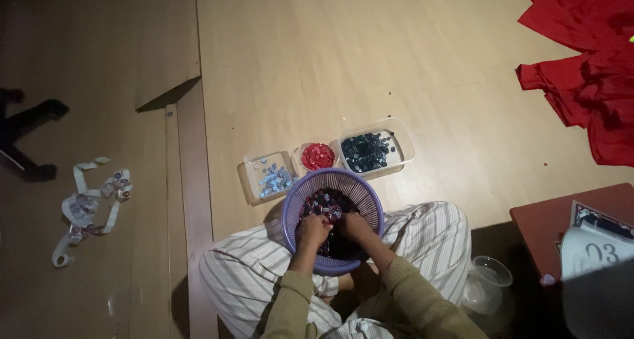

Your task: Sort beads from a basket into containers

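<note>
A purple slatted basket (363,192) full of mixed small caps sits between my crossed legs on the wooden floor. Both hands are inside it: my left hand (313,229) and my right hand (356,226) are closed over the pile of caps (325,202). Just beyond the basket stand three clear containers: one with pale blue caps (269,176) on the left, a small one with red caps (317,156) in the middle, and a larger one with dark blue caps (374,149) on the right. Whether the fingers pinch particular caps is hidden.
A red cloth (588,68) lies at the upper right. A reddish low table (548,220) with a paper calendar sits at the right, a clear plastic cup (487,285) beside my knee. White strips with scraps (89,207) lie on the floor at left.
</note>
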